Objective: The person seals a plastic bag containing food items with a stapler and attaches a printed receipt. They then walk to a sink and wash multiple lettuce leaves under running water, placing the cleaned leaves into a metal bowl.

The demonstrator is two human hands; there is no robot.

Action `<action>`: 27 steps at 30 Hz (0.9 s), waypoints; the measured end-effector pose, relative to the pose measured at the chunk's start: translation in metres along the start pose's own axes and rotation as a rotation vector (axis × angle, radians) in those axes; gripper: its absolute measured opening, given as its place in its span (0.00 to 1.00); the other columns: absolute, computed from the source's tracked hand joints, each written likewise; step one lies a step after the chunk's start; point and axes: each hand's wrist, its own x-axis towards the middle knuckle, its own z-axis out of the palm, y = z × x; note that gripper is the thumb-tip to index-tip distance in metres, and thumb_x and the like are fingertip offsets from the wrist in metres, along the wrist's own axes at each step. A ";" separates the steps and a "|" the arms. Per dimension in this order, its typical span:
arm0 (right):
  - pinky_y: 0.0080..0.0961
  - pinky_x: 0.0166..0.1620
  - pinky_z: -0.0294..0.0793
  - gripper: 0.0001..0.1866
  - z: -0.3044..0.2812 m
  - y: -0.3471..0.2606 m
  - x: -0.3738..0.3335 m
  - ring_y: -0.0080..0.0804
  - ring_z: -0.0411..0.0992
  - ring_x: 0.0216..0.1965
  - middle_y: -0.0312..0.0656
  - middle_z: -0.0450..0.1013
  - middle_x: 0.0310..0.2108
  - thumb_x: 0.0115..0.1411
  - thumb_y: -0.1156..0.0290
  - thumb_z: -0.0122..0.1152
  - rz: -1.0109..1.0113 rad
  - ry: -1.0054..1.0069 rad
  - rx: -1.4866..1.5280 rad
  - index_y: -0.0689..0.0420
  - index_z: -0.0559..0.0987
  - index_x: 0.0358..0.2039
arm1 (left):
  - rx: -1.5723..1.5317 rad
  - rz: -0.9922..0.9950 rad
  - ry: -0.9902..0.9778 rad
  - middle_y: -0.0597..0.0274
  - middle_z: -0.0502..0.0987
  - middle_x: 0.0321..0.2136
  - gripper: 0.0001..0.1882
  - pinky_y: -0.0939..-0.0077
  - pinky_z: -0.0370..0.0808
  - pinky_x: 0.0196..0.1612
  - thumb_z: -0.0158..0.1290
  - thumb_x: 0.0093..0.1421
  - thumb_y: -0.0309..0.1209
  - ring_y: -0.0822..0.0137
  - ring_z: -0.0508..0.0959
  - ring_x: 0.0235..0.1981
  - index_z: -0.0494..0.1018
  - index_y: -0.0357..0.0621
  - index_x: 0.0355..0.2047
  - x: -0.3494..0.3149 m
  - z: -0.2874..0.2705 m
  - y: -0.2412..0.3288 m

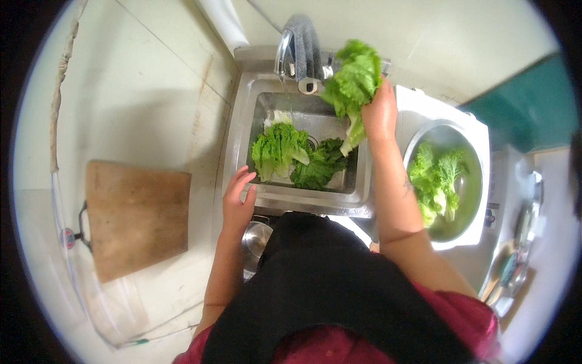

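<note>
Right hand (380,112) has a lettuce bunch (354,76) gripped above the back-right corner of the sink (244,121), left hand (238,197) is empty, loosely spread near its front-left corner, and imo a slack grip could drop leaves.

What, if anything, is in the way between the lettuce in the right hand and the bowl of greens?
Only the right hand itself and its wrist lie between the held lettuce and the bowl in this view; no other obstacle shows, and the bowl is uncovered.
</note>
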 end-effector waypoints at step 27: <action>0.41 0.60 0.65 0.23 -0.218 0.116 -0.185 0.43 0.67 0.56 0.47 0.69 0.55 0.54 0.80 0.57 0.008 -0.392 -0.464 0.54 0.74 0.52 | -0.240 0.059 -0.254 0.60 0.67 0.57 0.14 0.80 0.67 0.50 0.47 0.62 0.19 0.72 0.70 0.48 0.72 0.38 0.48 0.025 0.052 0.026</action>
